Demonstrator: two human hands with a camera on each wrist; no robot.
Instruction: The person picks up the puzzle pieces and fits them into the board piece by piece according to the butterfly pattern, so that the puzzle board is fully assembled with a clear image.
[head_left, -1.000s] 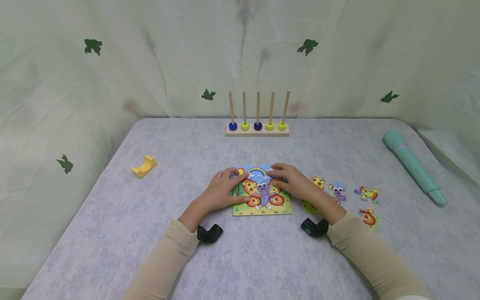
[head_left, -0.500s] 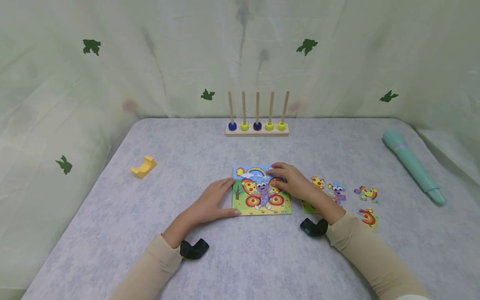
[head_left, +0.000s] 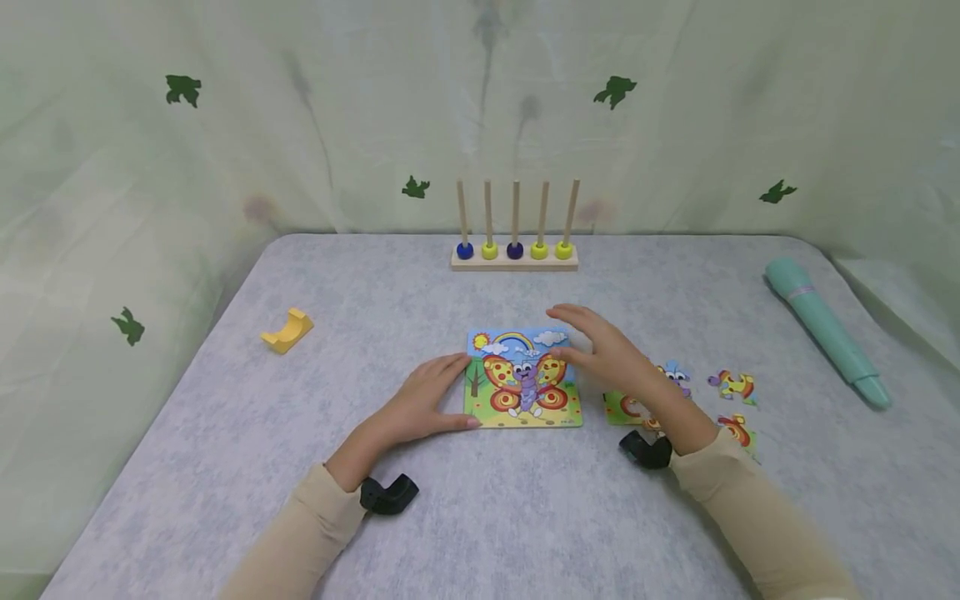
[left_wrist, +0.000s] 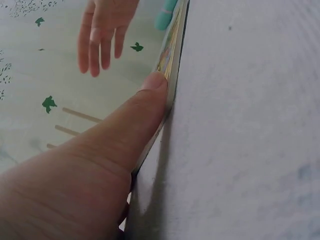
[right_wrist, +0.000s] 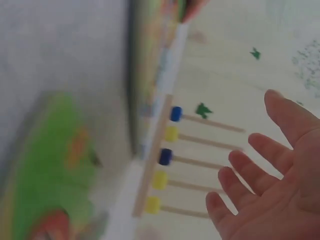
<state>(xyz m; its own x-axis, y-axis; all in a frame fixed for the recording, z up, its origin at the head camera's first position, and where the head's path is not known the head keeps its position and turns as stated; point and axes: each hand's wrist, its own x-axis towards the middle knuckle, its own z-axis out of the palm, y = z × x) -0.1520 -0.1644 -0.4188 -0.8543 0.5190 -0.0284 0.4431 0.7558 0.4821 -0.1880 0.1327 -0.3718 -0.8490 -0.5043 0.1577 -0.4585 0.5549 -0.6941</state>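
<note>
A square butterfly jigsaw puzzle (head_left: 525, 387), with a sun and a rainbow across its top, lies flat at the middle of the table. My left hand (head_left: 420, 402) rests at its left side, fingertips at the edge and thumb near the lower left corner. In the left wrist view the thumb (left_wrist: 135, 107) is stretched out against the puzzle's rim. Raised over the puzzle's right side, my right hand (head_left: 611, 354) has nothing in it. The right wrist view shows its fingers (right_wrist: 252, 170) spread apart.
Loose puzzle pieces (head_left: 735, 386) lie at the right, partly hidden under my right forearm. A wooden peg stand with beads (head_left: 514, 258) stands at the back. The yellow curved block (head_left: 287, 332) is at the left, and a teal microphone-shaped object (head_left: 825, 329) at the right.
My left hand has slid off the puzzle's face to its left edge. My right hand has let go of the puzzle's right side and lifted up and to the right.
</note>
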